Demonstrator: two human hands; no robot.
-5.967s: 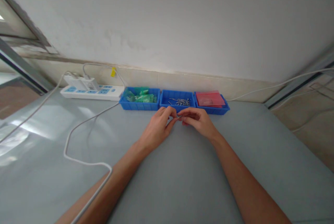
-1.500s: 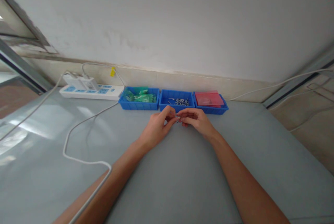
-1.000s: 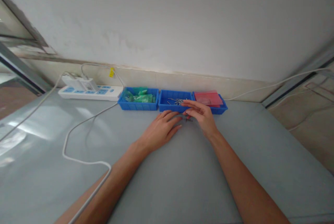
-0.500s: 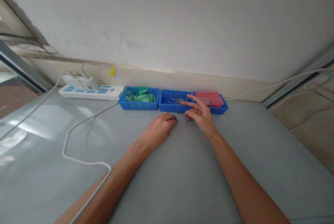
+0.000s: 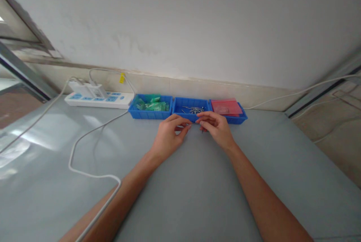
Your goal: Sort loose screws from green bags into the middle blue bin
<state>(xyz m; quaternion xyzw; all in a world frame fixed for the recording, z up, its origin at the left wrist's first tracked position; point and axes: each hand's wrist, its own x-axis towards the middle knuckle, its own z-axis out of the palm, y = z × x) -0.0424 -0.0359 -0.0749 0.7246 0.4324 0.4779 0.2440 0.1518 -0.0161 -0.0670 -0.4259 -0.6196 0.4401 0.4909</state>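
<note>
My left hand (image 5: 170, 133) is in front of the middle blue bin, thumb and fingertips closed in a pinch at one end of a thin metal screw (image 5: 194, 123). My right hand (image 5: 216, 127) pinches the other end, and a dark tip pokes out below its curled fingers, so more screws seem to be in it. Whether these are screws or nails is too small to tell for sure. Behind the hands, the middle blue bin (image 5: 180, 102) holds a loose pile of silvery screws (image 5: 194, 109).
The left blue bin (image 5: 149, 115) contains green plastic packets (image 5: 155, 104); the right blue bin (image 5: 239, 119) contains pink-red plastic bags (image 5: 227, 106). A white power strip (image 5: 118, 101) with plugged-in chargers stands farther left. A white cable (image 5: 93, 175) crosses the grey table and my left forearm.
My left hand has lifted from lying on the table and now pinches one end of the screw. The right hand's raised fingers have come down and closed.
</note>
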